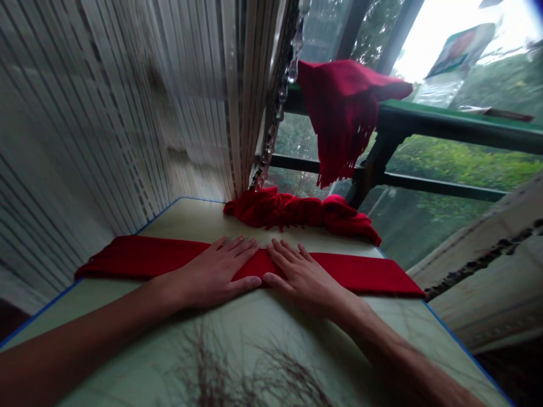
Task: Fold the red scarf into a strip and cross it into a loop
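Observation:
A red scarf [356, 272], folded into a long flat strip, lies across the table from its left edge to its right edge. My left hand [220, 270] rests flat on the middle of the strip, fingers stretched out and palm down. Beside it, my right hand [297, 274] also presses flat on the cloth with its fingers extended. The two thumbs point toward each other with a small gap between them. Neither hand grips anything. The fabric under both palms is hidden.
Behind the strip, a bunched red scarf [297, 209] lies along the pale table's [169, 217] far edge. A fringed red scarf [343, 107] hangs over the green window rail [449, 121], near a plastic packet [460, 53]. A string curtain [127, 113] borders the left; blurred hair crosses the foreground.

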`<state>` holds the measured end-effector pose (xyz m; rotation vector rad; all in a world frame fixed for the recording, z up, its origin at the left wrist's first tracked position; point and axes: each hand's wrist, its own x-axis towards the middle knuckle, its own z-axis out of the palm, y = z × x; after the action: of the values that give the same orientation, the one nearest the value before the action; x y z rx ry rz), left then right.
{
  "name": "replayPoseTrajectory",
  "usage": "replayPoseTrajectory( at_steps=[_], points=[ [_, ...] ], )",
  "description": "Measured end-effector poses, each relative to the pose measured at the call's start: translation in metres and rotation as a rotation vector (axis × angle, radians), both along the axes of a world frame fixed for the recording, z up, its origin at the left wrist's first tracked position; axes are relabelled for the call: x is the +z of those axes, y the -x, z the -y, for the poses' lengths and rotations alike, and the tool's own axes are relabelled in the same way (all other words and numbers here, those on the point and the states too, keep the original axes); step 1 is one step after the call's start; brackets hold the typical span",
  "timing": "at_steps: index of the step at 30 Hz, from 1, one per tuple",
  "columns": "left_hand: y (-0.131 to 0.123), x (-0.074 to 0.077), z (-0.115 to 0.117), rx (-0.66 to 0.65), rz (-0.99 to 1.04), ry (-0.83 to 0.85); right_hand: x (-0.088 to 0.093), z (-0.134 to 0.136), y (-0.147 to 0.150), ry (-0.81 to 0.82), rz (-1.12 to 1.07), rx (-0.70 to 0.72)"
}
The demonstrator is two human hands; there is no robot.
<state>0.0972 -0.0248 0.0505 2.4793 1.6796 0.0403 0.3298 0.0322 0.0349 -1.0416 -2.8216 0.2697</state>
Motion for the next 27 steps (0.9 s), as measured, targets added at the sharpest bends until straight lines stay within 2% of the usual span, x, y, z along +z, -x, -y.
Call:
replayPoseTrajectory(
  at_steps=[14,17,23,27],
  points=[
    [0.007,-0.005,0.000,-0.009,0.024,-0.056,0.003,0.001,0.003,0.013,-0.060,0.007],
    [0.016,-0.012,-0.001,-0.031,0.059,-0.088,0.004,0.003,0.003,0.023,-0.087,0.001],
    [0.032,-0.036,-0.008,-0.032,0.118,-0.212,0.008,0.008,0.003,0.014,-0.116,-0.025],
    [0.034,-0.038,-0.012,-0.045,0.115,-0.272,0.009,0.007,0.002,0.003,-0.138,-0.020]
  ],
)
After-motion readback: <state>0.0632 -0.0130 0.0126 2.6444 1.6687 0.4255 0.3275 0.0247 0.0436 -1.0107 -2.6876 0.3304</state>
